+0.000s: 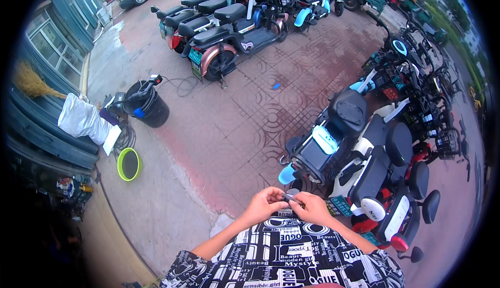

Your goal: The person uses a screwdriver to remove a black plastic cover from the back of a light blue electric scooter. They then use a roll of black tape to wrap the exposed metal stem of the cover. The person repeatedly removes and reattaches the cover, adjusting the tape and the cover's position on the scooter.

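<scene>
Close in front of my body, my left hand (264, 203) and my right hand (313, 208) come together at the lower middle. Both are closed, fingertips pinching a small, thin, dark grey piece (292, 199) that spans the gap between them. Its kind is too small to make out. Just beyond my hands stands a parked scooter with a dark seat (348, 112) and a light blue rear panel (325, 140). My patterned black-and-white shirt (284, 251) lies right below my wrists.
Parked scooters (232, 38) line the far side, and more scooters (396, 194) crowd the right. On the left are a black bucket (155, 112), a lime-green basin (125, 154), a white sack (78, 119) and a straw broom (34, 81) beside a building wall. Paving tiles (224, 137) cover the middle.
</scene>
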A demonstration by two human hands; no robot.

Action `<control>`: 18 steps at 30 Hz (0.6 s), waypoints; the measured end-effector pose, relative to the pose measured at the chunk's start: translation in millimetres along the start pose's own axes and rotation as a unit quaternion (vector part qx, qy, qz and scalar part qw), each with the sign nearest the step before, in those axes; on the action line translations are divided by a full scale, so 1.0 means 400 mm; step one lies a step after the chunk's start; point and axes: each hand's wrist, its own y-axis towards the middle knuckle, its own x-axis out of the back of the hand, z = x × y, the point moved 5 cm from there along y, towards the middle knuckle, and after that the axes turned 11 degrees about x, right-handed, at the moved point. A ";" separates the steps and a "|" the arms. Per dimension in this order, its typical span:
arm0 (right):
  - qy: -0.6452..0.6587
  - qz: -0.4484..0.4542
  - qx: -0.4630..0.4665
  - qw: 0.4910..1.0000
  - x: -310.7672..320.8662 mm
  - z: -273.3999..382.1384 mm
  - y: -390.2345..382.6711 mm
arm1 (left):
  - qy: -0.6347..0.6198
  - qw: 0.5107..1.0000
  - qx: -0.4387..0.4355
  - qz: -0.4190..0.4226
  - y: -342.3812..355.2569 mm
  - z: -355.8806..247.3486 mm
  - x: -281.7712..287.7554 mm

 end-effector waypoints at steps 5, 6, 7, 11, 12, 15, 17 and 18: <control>0.004 0.011 0.009 1.000 -0.004 0.006 -0.003 | -0.058 0.998 0.007 0.009 0.007 0.032 0.009; 0.004 0.006 0.010 1.000 -0.004 0.008 -0.003 | -0.062 0.998 0.004 0.003 0.007 0.035 0.010; 0.005 0.003 0.012 1.000 -0.006 0.008 -0.005 | -0.066 0.998 0.002 -0.003 0.006 0.037 0.011; 0.005 0.007 0.002 1.000 -0.014 0.002 -0.010 | -0.047 0.998 -0.013 -0.037 -0.002 0.048 0.013; 0.004 0.008 0.005 1.000 -0.013 0.004 -0.009 | -0.047 0.997 -0.015 -0.051 -0.003 0.050 0.015; 0.008 0.003 0.015 1.000 -0.019 0.001 -0.009 | -0.064 0.992 -0.028 -0.100 -0.011 0.043 0.013; 0.008 0.000 0.009 1.000 -0.017 0.005 -0.011 | -0.031 0.992 -0.024 -0.119 -0.015 0.036 0.015; 0.010 0.000 0.010 1.000 -0.016 0.007 -0.011 | -0.015 0.991 -0.022 -0.127 -0.016 0.033 0.017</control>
